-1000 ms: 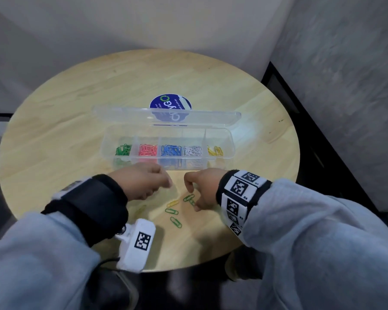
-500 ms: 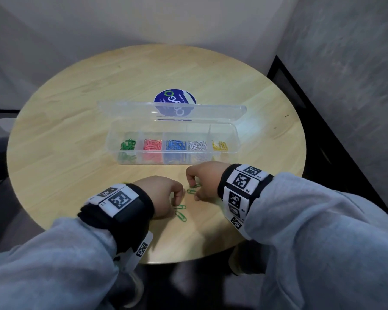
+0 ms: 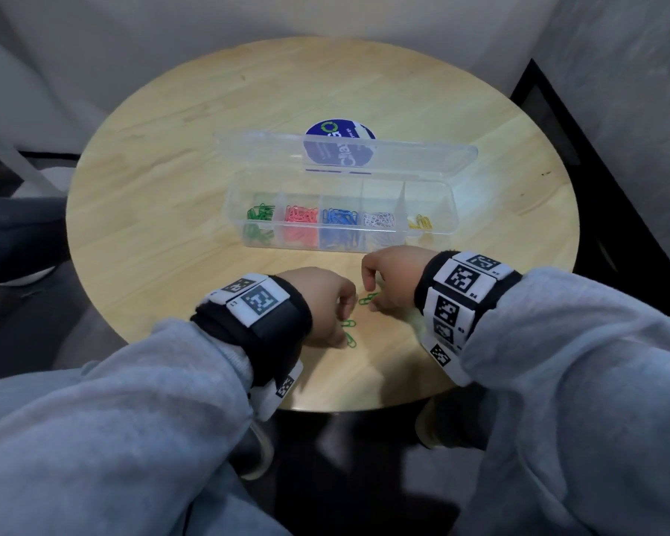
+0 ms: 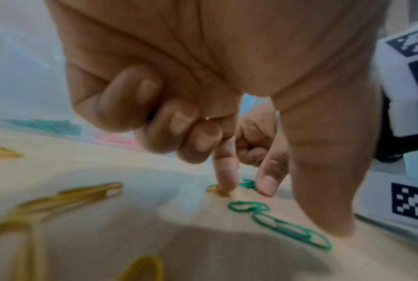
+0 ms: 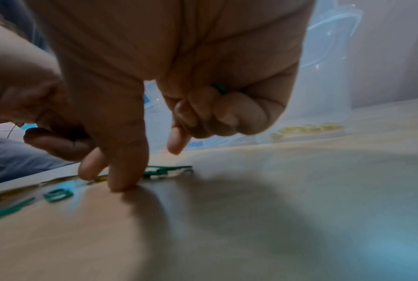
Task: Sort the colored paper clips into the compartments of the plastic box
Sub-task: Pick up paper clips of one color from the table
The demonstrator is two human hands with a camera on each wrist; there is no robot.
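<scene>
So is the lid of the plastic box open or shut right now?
Open. The lid is swung back behind the box, lying toward the far side of the table, and the compartments with sorted clips are uncovered from above.

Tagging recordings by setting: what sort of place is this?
Probably a plain indoor corner, office or home unclear: a small round wooden table against bare walls, holding a clear compartment box.

yellow clips point(image 4: 66, 197) blurred, sticker point(image 3: 339, 147) half-hidden

round wooden table point(image 3: 209, 156) in a pale-walled corner point(image 3: 248, 29), dark floor point(image 3: 596, 156).
</scene>
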